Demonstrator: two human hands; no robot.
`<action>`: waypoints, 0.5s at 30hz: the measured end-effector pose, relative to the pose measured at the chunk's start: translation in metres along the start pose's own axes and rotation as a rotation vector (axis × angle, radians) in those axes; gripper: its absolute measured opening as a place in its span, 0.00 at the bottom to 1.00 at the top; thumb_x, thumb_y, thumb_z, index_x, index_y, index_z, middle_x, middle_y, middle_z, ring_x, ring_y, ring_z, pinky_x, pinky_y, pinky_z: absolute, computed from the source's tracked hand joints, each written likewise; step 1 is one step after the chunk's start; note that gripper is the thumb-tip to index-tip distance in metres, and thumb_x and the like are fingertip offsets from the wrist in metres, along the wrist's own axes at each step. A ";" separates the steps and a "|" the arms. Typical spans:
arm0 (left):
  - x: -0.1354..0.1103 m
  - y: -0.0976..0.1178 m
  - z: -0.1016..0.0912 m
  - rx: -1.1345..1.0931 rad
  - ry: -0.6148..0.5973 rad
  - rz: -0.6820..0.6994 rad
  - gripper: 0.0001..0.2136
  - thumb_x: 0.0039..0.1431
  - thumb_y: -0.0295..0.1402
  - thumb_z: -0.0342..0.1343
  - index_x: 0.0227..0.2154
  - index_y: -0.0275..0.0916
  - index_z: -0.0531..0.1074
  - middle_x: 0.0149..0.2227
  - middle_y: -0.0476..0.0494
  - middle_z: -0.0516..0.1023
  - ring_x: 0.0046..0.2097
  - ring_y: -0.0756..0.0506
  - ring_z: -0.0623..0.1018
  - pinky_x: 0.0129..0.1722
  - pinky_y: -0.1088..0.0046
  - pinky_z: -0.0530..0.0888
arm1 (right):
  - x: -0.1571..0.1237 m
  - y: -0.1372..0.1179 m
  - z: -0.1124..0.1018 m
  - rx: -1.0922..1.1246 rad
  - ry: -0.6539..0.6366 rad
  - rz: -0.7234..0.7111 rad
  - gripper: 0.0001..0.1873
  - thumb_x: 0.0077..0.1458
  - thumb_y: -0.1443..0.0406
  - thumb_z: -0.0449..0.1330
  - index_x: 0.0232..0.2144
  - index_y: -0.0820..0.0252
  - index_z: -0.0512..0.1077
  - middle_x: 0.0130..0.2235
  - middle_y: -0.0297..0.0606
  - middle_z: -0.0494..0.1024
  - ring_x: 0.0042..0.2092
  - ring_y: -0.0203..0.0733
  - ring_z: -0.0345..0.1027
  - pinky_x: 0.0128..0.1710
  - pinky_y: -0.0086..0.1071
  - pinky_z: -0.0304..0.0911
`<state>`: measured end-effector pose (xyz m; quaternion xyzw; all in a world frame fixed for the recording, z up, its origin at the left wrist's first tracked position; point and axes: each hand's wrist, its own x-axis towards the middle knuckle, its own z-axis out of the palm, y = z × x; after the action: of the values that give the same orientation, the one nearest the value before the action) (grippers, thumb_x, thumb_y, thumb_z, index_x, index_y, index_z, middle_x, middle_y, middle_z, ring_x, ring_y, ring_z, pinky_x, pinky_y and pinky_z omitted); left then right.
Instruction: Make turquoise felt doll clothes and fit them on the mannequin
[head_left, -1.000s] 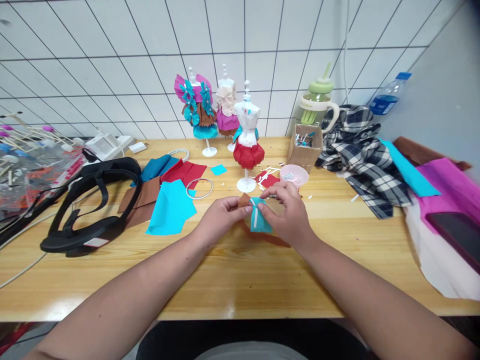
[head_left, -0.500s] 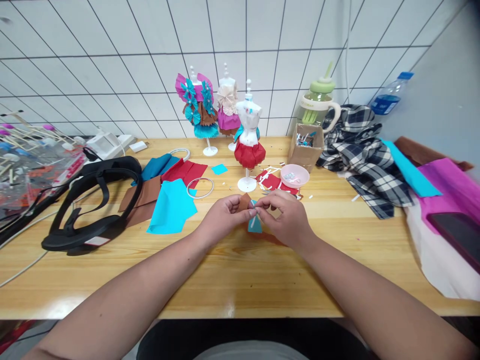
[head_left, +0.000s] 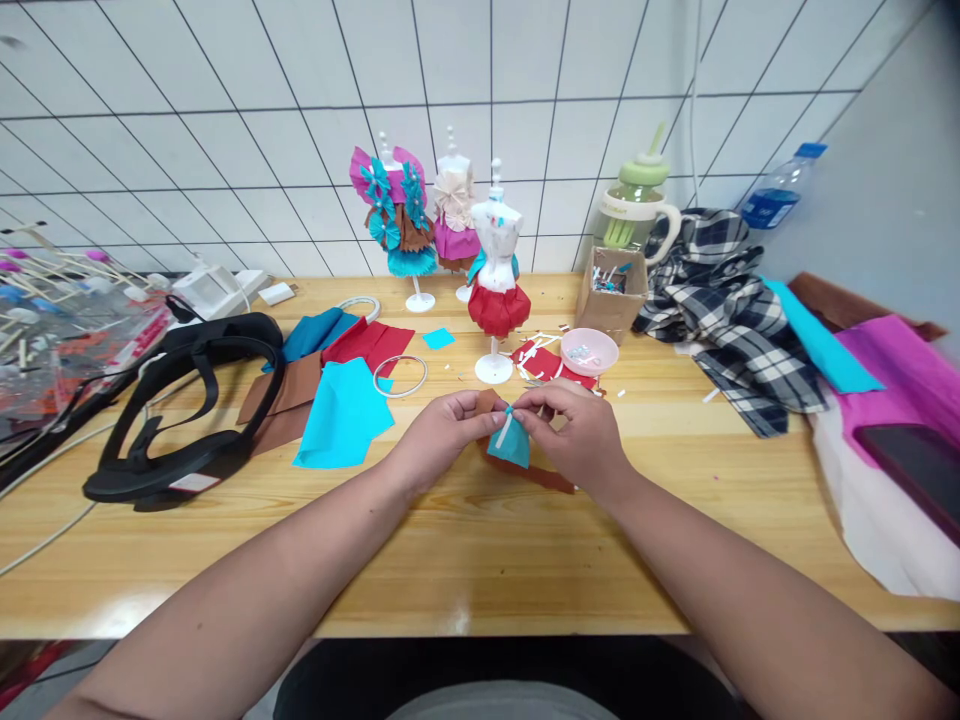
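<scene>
Left hand (head_left: 450, 430): I see it pinching brown cloth (head_left: 491, 400), thumb at the teal cloth's (head_left: 512, 449) edge.
Right hand (head_left: 579, 425): pinching the teal cloth's gathered top.
Teal cloth: between both hands, white strip (head_left: 503, 433) down it, before the mannequin (head_left: 498, 236).

I see the left hand (head_left: 448, 432) mid-frame with brown paper (head_left: 487, 400) in its fingers, while the right hand (head_left: 576, 436) pinches the gathered top of a teal paper (head_left: 514, 448) — a white strip (head_left: 503, 432) runs down it. Just above centre I see a white dress form (head_left: 496, 232) in a red skirt (head_left: 499, 310), a pink bowl (head_left: 590, 370) to its right. A black headset (head_left: 150, 485) lies at frame left — a checked cloth (head_left: 757, 345) at the right.
</scene>
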<state>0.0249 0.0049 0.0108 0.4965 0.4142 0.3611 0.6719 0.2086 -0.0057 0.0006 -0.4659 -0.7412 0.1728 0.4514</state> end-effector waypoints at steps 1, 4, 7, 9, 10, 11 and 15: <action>0.000 0.000 0.000 0.015 -0.013 0.004 0.13 0.49 0.40 0.65 0.32 0.36 0.75 0.30 0.49 0.75 0.33 0.50 0.72 0.37 0.73 0.67 | 0.000 0.000 0.000 -0.018 0.001 -0.009 0.02 0.54 0.66 0.63 0.31 0.57 0.76 0.30 0.33 0.76 0.31 0.36 0.68 0.31 0.30 0.62; -0.002 0.003 0.001 0.116 -0.004 0.036 0.14 0.49 0.42 0.64 0.30 0.35 0.73 0.28 0.51 0.72 0.32 0.51 0.70 0.34 0.74 0.66 | -0.001 -0.002 0.000 -0.061 0.010 -0.043 0.02 0.54 0.66 0.62 0.31 0.58 0.76 0.30 0.33 0.76 0.32 0.37 0.69 0.33 0.30 0.62; -0.003 0.004 0.002 0.294 0.100 0.088 0.15 0.47 0.43 0.64 0.26 0.35 0.71 0.25 0.52 0.69 0.29 0.51 0.67 0.30 0.75 0.63 | -0.001 -0.005 0.001 -0.061 -0.001 -0.042 0.04 0.55 0.65 0.61 0.32 0.57 0.77 0.31 0.34 0.77 0.32 0.37 0.69 0.33 0.30 0.63; -0.003 0.003 0.001 0.405 0.156 0.117 0.15 0.49 0.44 0.62 0.25 0.35 0.71 0.23 0.53 0.66 0.28 0.52 0.65 0.28 0.75 0.61 | -0.001 -0.005 0.001 -0.023 -0.009 -0.004 0.05 0.55 0.66 0.61 0.32 0.57 0.78 0.31 0.34 0.78 0.31 0.36 0.69 0.31 0.30 0.63; -0.003 0.003 0.001 0.443 0.167 0.124 0.15 0.50 0.44 0.61 0.25 0.35 0.71 0.23 0.53 0.66 0.27 0.52 0.65 0.27 0.75 0.61 | -0.001 -0.005 0.002 0.001 -0.013 0.019 0.05 0.54 0.66 0.61 0.33 0.57 0.78 0.31 0.34 0.78 0.30 0.36 0.68 0.31 0.30 0.63; -0.003 0.003 0.001 0.466 0.169 0.127 0.15 0.50 0.44 0.61 0.26 0.35 0.71 0.23 0.53 0.66 0.27 0.52 0.65 0.27 0.75 0.61 | -0.001 -0.005 0.002 0.023 -0.018 0.040 0.05 0.54 0.66 0.62 0.33 0.57 0.78 0.31 0.34 0.78 0.30 0.36 0.68 0.31 0.30 0.63; -0.003 0.002 0.001 0.465 0.166 0.135 0.14 0.51 0.44 0.60 0.26 0.36 0.72 0.22 0.53 0.65 0.26 0.52 0.64 0.26 0.76 0.60 | -0.001 -0.004 0.003 0.042 -0.024 0.059 0.06 0.54 0.66 0.62 0.34 0.57 0.79 0.31 0.36 0.78 0.32 0.37 0.70 0.32 0.30 0.65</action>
<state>0.0245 0.0021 0.0137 0.6329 0.5058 0.3397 0.4778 0.2043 -0.0084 0.0011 -0.4759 -0.7288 0.2069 0.4467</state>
